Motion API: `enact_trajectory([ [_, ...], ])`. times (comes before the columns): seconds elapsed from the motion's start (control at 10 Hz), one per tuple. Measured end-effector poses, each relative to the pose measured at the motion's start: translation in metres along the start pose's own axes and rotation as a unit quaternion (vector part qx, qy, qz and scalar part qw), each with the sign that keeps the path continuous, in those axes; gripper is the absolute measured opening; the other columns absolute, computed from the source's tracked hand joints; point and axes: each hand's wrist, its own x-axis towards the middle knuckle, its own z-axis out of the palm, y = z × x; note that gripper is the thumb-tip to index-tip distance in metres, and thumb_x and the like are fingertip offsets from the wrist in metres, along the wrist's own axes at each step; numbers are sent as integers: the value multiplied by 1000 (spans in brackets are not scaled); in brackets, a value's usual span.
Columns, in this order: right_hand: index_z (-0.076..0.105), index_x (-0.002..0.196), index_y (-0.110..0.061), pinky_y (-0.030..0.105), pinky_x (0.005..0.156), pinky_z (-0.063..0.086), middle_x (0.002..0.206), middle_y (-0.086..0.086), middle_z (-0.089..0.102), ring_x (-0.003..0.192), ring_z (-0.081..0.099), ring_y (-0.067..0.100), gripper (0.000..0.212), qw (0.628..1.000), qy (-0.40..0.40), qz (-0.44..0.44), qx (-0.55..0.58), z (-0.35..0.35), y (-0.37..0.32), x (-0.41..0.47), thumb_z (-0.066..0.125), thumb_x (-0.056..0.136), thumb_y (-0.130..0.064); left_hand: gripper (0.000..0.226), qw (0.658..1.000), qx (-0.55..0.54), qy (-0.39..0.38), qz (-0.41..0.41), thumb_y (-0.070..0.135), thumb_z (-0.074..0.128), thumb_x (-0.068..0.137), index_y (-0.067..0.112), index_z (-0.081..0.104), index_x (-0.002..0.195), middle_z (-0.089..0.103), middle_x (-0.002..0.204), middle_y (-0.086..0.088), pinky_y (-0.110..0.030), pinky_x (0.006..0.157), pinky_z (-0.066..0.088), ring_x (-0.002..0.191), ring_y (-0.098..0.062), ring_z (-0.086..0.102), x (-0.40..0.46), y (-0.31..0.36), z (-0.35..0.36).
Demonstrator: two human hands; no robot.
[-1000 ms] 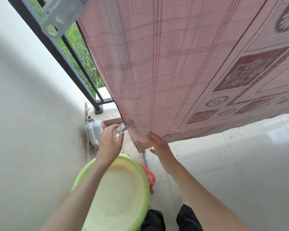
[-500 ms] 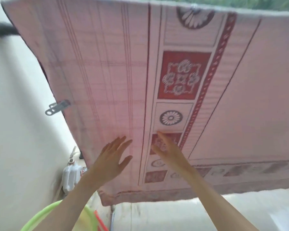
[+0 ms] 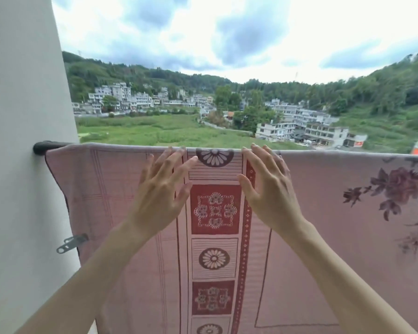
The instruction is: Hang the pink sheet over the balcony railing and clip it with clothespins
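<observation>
The pink sheet (image 3: 311,213), patterned with red squares and flowers, hangs draped over the black balcony railing (image 3: 42,147), whose bare end shows only at the wall. A grey metal clothespin (image 3: 71,242) grips the sheet's left edge, partway down. My left hand (image 3: 159,196) and my right hand (image 3: 268,189) are raised side by side in front of the sheet, fingers straight and spread, fingertips at the fold over the rail. Neither hand holds anything.
A white wall (image 3: 22,165) rises close on the left, touching the railing's end. Beyond the rail lie a green field, buildings and wooded hills far below. The floor and basin are out of view.
The view has swung up from the floor to the rail top. My left hand let go of the clothespin on the sheet's left edge, and both hands rose to the fold.
</observation>
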Motion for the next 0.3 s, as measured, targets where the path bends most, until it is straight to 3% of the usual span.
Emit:
enact_trajectory([
  [0.1, 36, 141, -19, 38, 118, -2, 152, 7, 31, 144, 17, 21, 55, 998, -32, 34, -52, 3, 14, 10, 55, 91, -27, 59, 998, 55, -39, -18, 40, 40, 90, 33, 12, 142, 20, 154, -5, -40, 115, -10, 140, -13, 0, 15, -15, 0],
  [0.2, 34, 142, -19, 37, 119, -6, 153, 6, 29, 145, 15, 20, 54, 996, -38, 26, -78, 11, 18, 6, 52, 92, -27, 62, 993, 109, -54, -13, 52, 28, 91, 39, -5, 142, 11, 156, -3, -33, 112, -22, 141, -14, -12, 14, -25, 5],
  [0.3, 41, 139, -23, 30, 119, 8, 148, -4, 39, 139, 24, 5, 50, 997, -18, 59, 45, 1, 16, 13, 53, 91, -34, 63, 994, 108, -31, -8, 57, 24, 89, 35, 3, 145, 17, 154, -4, -36, 113, -20, 144, -20, -3, 15, -26, 12],
])
